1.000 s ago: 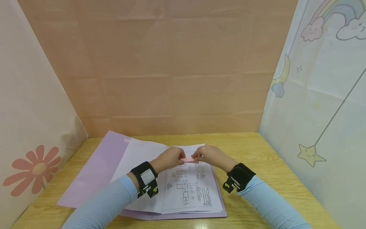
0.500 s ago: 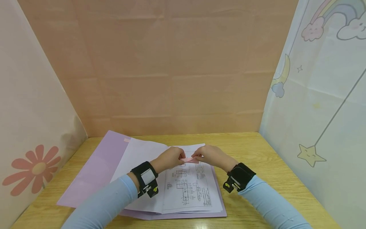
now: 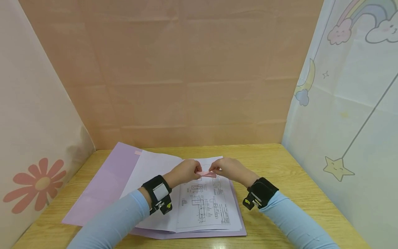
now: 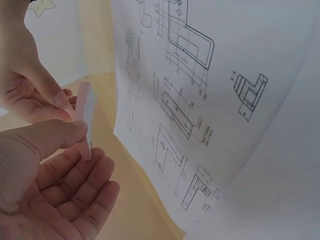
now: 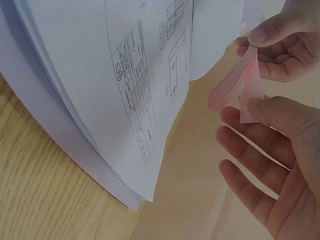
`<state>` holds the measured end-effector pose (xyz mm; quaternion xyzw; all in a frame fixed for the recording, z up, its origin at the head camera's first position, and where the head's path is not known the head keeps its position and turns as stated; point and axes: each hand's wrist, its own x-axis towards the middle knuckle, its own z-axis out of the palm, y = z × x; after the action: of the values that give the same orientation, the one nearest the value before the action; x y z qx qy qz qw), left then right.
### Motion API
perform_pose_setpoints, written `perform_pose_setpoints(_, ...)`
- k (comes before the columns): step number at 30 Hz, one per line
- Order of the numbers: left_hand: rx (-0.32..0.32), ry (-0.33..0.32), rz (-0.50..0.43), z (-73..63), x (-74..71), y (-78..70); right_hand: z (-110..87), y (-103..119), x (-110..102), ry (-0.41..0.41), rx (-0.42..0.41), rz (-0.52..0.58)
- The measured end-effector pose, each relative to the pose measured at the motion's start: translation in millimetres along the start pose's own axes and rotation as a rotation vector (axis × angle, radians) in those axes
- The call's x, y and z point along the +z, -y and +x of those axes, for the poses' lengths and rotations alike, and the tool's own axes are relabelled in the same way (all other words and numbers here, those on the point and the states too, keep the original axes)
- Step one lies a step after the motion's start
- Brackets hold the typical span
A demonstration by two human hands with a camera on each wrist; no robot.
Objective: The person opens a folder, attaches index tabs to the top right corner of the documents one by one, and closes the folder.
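Note:
A small pad of pink sticky notes (image 5: 225,92) is held over the upper part of a printed sheet with technical drawings (image 3: 205,207). My left hand (image 3: 183,171) pinches one end of the pad between thumb and fingers. At the other end, the thumb and forefinger of my right hand (image 3: 231,169) grip the top sticky note (image 5: 251,95). That note stands away from the pad as a narrow V in the right wrist view, joined at the left hand's end. My right hand's other fingers are spread loosely.
A lilac folder (image 3: 102,186) lies spread on the wooden table (image 3: 264,221) under the stacked papers. One page (image 3: 155,166) is turned to the left. A pink tab (image 3: 138,152) sticks out at that page's top. Patterned sheets stand at both sides.
My right hand has shifted slightly to the right, and the top sticky note has lifted further from the pad. My left hand and the folder have stayed in place.

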<state>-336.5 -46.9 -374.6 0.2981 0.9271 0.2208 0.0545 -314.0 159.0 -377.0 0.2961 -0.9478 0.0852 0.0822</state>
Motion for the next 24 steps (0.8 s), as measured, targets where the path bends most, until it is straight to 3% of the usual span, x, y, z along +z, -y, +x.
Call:
perform_pose_setpoints(7, 0.027, -0.035, -0.023, 2.0, -5.4, -4.3, -1.9, -1.1, -0.1, -0.016, -0.014, -0.014)
perform_pose_setpoints(24, 0.048, -0.009, 0.005, 3.4, -5.9, -9.8, -1.3, -4.1, -5.5, -0.162, -0.076, -0.017)
